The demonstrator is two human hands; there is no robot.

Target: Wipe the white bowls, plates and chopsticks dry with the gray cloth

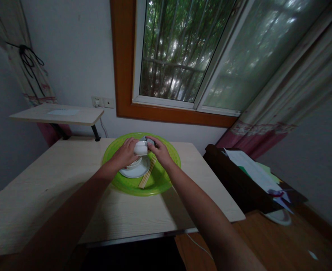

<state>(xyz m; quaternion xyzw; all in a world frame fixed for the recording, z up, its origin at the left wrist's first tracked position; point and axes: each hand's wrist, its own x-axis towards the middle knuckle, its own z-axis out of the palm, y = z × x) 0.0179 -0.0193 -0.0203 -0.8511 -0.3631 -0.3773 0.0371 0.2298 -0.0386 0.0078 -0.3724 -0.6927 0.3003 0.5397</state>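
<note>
My left hand is closed around a small white cup, held tilted above the dishes. In my right hand a grey sponge or cloth is pinched against the cup's rim side; its exact kind is hard to make out. Below the cup, white bowls are stacked on a white plate, partly hidden by my left hand. To their right lie wooden chopsticks. All of these are in or over a round green basin.
The basin stands on a pale wooden table. At the left rises a small shelf with a paper on it. A window is behind. Right of the table, a dark brown cabinet carries papers.
</note>
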